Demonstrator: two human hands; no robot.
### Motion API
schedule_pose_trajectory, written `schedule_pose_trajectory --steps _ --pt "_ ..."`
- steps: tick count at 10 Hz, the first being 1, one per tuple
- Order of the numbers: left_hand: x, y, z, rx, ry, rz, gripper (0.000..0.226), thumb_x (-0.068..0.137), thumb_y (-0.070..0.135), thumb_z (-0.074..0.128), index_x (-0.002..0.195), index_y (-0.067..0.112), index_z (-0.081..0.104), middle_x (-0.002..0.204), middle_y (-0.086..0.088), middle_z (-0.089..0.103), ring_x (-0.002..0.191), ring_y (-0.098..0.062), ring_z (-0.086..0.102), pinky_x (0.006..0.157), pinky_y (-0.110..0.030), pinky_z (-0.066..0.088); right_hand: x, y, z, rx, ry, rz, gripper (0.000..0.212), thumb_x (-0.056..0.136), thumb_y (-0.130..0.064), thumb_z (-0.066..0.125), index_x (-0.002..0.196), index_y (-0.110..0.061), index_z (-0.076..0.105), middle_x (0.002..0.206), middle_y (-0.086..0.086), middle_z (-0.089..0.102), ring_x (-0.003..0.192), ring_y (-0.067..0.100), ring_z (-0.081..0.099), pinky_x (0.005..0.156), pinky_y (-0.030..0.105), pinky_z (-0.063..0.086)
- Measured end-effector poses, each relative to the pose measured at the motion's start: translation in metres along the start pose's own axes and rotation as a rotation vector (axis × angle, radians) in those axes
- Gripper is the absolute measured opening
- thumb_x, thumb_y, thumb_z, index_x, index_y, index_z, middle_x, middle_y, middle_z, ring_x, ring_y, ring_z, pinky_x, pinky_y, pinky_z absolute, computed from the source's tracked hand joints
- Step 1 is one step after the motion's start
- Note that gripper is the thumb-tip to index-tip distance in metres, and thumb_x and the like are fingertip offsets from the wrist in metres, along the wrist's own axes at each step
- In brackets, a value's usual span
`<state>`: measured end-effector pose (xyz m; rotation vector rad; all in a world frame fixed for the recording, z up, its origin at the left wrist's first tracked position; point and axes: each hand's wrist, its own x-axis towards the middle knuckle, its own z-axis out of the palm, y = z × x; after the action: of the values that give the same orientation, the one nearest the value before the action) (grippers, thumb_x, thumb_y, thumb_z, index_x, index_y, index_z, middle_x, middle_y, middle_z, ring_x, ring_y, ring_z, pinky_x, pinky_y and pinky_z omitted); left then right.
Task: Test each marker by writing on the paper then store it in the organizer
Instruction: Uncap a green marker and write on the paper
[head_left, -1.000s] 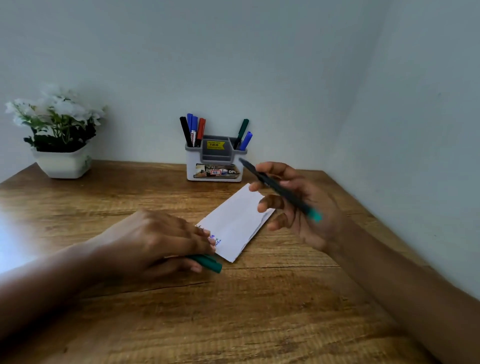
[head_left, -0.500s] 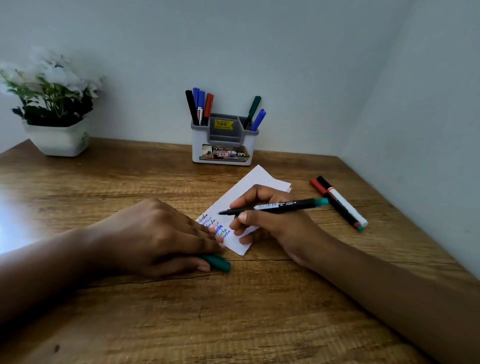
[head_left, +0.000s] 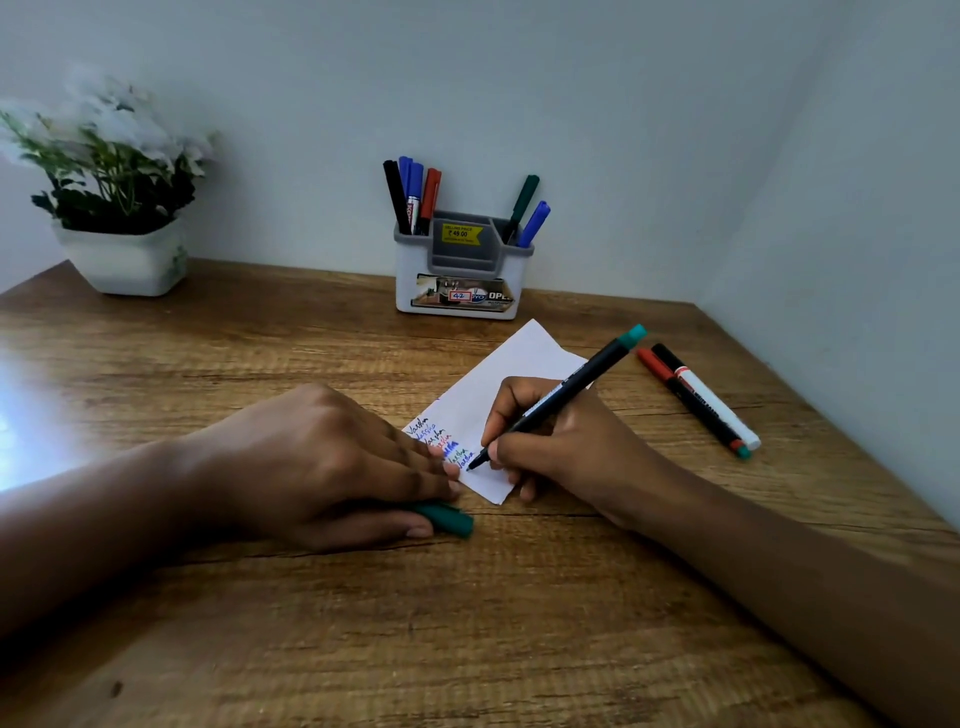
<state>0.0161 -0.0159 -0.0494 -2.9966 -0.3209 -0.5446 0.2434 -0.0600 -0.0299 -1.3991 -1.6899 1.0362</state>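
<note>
A slim black marker with a teal end is gripped in the fingers of the right hand, its tip set on a folded white paper beside short lines of handwriting in several colours. The paper is pinned at its near-left edge by the fingertips of the left hand, which is also curled around a smooth teal cap pressed against the table. The table is of brown, strongly grained wood and is pushed into a corner of pale, plain walls. At its back edge stands a white and grey plastic organizer, compartmented, with four markers upright in its left pocket and two leaning in its right. Two loose markers, one red-capped, one white-bodied, lie side by side near the right wall. A white pot of pale flowers is set at the far left. The near half of the table is left open.
</note>
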Motion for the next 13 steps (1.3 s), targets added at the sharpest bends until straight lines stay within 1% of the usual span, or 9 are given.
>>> schedule_pose_trajectory --steps 2,3,4,5,6,8,10,11,13 --pt "0.0001 -0.0060 0.0023 -0.061 -0.054 -0.029 0.048 0.100 0.053 0.028 0.105 0.028 0.069 0.096 0.010 0.075 0.087 -0.012 0.073 0.063 -0.041 0.062 -0.0005 -0.0016 -0.0008 -0.027 -0.025 0.008 0.005 0.081 -0.003 0.063 0.080 -0.009 0.063 0.069 0.006 0.064 0.056 0.008 0.059 0.048 0.019 0.049" --pt "0.0014 -0.0068 0.0044 -0.069 -0.001 -0.023 0.047 0.100 0.054 0.028 0.106 0.028 0.067 0.097 0.010 0.075 0.087 -0.012 0.073 0.063 -0.041 0.062 -0.0002 -0.0022 -0.0003 -0.053 -0.024 0.005 0.005 0.080 -0.004 0.063 0.079 -0.009 0.062 0.068 0.007 0.063 0.055 0.009 0.059 0.048 0.019 0.049" --pt "0.0022 -0.0020 0.0032 -0.085 -0.021 -0.033 0.043 0.101 0.052 0.028 0.109 0.029 0.063 0.099 0.009 0.075 0.089 -0.012 0.073 0.064 -0.041 0.062 -0.0005 -0.0011 0.0004 -0.049 -0.008 -0.009 0.006 0.079 -0.001 0.061 0.077 -0.007 0.061 0.064 0.006 0.061 0.051 0.009 0.057 0.046 0.020 0.048" --pt "0.0022 -0.0015 0.0002 -0.073 0.019 -0.032 0.044 0.100 0.052 0.029 0.107 0.028 0.066 0.099 0.009 0.075 0.089 -0.012 0.073 0.065 -0.041 0.062 -0.0003 -0.0005 0.0007 -0.043 -0.001 -0.011 0.008 0.079 -0.002 0.061 0.076 -0.009 0.061 0.064 0.007 0.061 0.053 0.010 0.057 0.047 0.021 0.048" --pt "0.0018 -0.0026 0.0004 -0.097 -0.050 -0.053 0.037 0.097 0.052 0.038 0.107 0.030 0.067 0.099 0.010 0.075 0.089 -0.012 0.073 0.067 -0.041 0.061 0.0004 -0.0002 0.0007 -0.046 -0.002 -0.011 0.008 0.080 -0.002 0.062 0.077 -0.010 0.061 0.064 0.008 0.061 0.054 0.011 0.058 0.047 0.021 0.048" --pt "0.0030 -0.0030 0.0015 -0.125 -0.035 -0.049 0.043 0.099 0.055 0.030 0.110 0.032 0.064 0.102 0.011 0.074 0.093 -0.011 0.072 0.069 -0.042 0.061 0.0004 0.0002 0.0010 -0.054 -0.009 -0.015 0.006 0.081 -0.004 0.062 0.079 -0.010 0.062 0.066 0.009 0.062 0.056 0.011 0.059 0.047 0.020 0.049" --pt "0.0029 -0.0016 0.0001 -0.118 -0.029 -0.042 0.042 0.100 0.053 0.029 0.110 0.031 0.063 0.101 0.010 0.075 0.091 -0.012 0.073 0.067 -0.042 0.062 0.0000 -0.0004 -0.0001 -0.050 -0.009 -0.017 0.007 0.079 -0.003 0.062 0.076 -0.009 0.061 0.063 0.005 0.061 0.053 0.010 0.058 0.047 0.021 0.048" --pt "0.0025 -0.0021 0.0008 -0.122 -0.025 -0.042 0.043 0.099 0.054 0.029 0.109 0.031 0.064 0.100 0.010 0.075 0.090 -0.012 0.073 0.067 -0.042 0.062 -0.0004 -0.0012 0.0002 -0.059 -0.026 -0.022 0.008 0.080 -0.004 0.063 0.077 -0.011 0.062 0.067 0.007 0.063 0.056 0.011 0.059 0.049 0.021 0.049" --pt "0.0041 -0.0015 -0.0022 -0.100 -0.028 -0.031 0.041 0.100 0.054 0.029 0.111 0.032 0.062 0.101 0.010 0.075 0.092 -0.011 0.073 0.069 -0.042 0.061 0.0017 0.0010 -0.0007 0.022 0.013 0.007 0.011 0.079 -0.001 0.060 0.074 -0.010 0.061 0.066 0.008 0.062 0.053 0.011 0.057 0.046 0.021 0.047"
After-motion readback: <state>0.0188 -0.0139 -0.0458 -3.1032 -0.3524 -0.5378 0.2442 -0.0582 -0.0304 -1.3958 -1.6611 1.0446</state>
